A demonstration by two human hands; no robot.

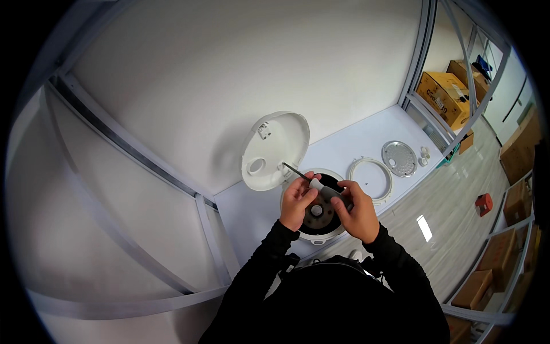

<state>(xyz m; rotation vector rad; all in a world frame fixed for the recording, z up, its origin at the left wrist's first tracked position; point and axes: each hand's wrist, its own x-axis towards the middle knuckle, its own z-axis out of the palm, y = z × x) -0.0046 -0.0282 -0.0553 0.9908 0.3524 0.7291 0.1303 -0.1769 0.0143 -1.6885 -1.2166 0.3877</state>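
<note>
Your left hand (pixel 297 202) and right hand (pixel 356 210) both curl around a screwdriver (pixel 312 181) over the open rice cooker (pixel 317 213), which sits near the front edge of a white table (pixel 252 212). Its lid (pixel 274 150) stands upright against the white wall (pixel 229 69). A white ring (pixel 371 179) and metal disc (pixel 399 158) lie on the table to the right. Cardboard boxes (pixel 444 94) stand beyond on the pale floor (pixel 441 212).

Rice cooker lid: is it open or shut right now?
Open. The white lid stands swung up behind the cooker body, its underside facing the camera, and the dark heating plate inside shows between the hands.
</note>
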